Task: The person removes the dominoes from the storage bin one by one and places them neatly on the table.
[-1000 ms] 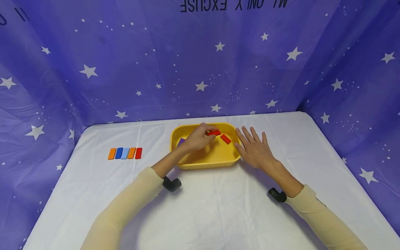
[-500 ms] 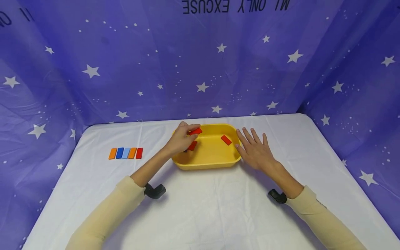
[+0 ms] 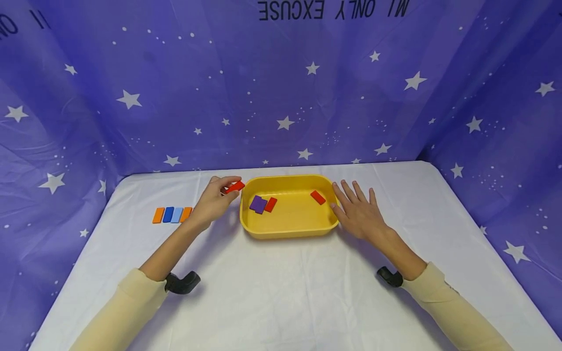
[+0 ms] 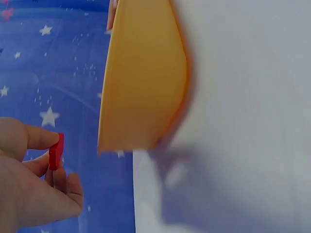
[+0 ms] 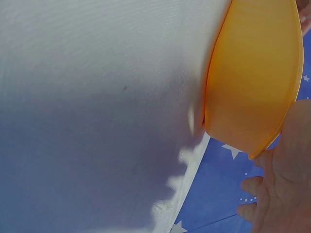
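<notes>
My left hand [image 3: 213,201] pinches a red domino [image 3: 235,187] between thumb and fingers, raised just beyond the left end of the yellow tray [image 3: 290,233]. The same red domino [image 4: 57,152] shows edge-on in the left wrist view. Inside the tray lie overlapping purple dominoes [image 3: 258,204], a red domino [image 3: 270,204] beside them and another red domino [image 3: 318,197] at the right. With fingers spread, my right hand [image 3: 361,214] rests against the tray's right rim.
Left of the tray, a row of dominoes stands side by side on the white tablecloth: orange [image 3: 158,215], dark blue [image 3: 168,215], light blue [image 3: 176,215] and orange [image 3: 186,214]. My left hand covers the row's right end. A purple starry curtain [image 3: 246,107] hangs behind.
My left hand has lifted the red domino and carried it left, out over the tray's left rim. The purple dominoes are uncovered now. My right hand stays in place.
</notes>
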A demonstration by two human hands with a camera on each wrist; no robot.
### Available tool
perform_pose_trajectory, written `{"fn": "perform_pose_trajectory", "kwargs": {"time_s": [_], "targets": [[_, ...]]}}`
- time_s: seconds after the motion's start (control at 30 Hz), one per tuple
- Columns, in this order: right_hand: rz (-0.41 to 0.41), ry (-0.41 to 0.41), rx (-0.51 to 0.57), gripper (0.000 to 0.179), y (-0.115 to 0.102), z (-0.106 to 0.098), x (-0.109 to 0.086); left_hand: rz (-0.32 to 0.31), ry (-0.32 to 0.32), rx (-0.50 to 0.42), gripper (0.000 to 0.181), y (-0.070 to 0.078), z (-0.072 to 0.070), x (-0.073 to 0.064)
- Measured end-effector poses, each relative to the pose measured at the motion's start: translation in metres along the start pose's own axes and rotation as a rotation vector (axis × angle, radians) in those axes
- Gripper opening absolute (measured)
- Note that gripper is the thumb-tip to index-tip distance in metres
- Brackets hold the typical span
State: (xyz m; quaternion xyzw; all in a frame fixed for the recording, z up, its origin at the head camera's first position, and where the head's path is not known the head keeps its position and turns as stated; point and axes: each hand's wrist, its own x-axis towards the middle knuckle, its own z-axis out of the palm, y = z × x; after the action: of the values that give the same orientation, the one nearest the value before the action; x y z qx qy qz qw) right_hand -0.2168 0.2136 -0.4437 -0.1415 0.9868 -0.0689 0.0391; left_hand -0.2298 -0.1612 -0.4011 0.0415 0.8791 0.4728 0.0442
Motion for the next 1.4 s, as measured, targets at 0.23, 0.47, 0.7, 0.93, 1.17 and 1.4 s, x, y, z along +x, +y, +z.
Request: {"fn": "perform_pose_trajectory", "kwargs": {"time_s": [0.23, 0.47, 0.7, 0.93, 1.17, 1.4], "targets": [[0.0, 0.003, -0.004, 0.067, 0.0, 0.0, -0.001, -0.105, 0.041, 0.024, 0.043, -0.029, -0.024, -0.017], [-0.005, -0.001, 0.001, 0.067, 0.0, 0.0, -0.001, -0.149, 0.035, -0.006, 0.045, -0.058, -0.038, -0.037], [-0.005, 0.0, 0.002, 0.068, -0.001, -0.002, -0.001, -0.18, 0.069, -0.037, 0.046, -0.083, -0.045, -0.048], [-0.007, 0.002, 0.005, 0.067, 0.0, -0.002, -0.001, -0.243, 0.065, 0.006, 0.048, -0.095, -0.044, -0.057], [-0.007, 0.003, 0.005, 0.067, 0.0, -0.002, -0.001, -0.228, 0.076, 0.05, 0.049, -0.098, -0.043, -0.062], [-0.002, 0.0, 0.004, 0.067, 0.001, -0.001, -0.001, -0.222, 0.095, 0.072, 0.046, -0.102, -0.042, -0.064]]}}
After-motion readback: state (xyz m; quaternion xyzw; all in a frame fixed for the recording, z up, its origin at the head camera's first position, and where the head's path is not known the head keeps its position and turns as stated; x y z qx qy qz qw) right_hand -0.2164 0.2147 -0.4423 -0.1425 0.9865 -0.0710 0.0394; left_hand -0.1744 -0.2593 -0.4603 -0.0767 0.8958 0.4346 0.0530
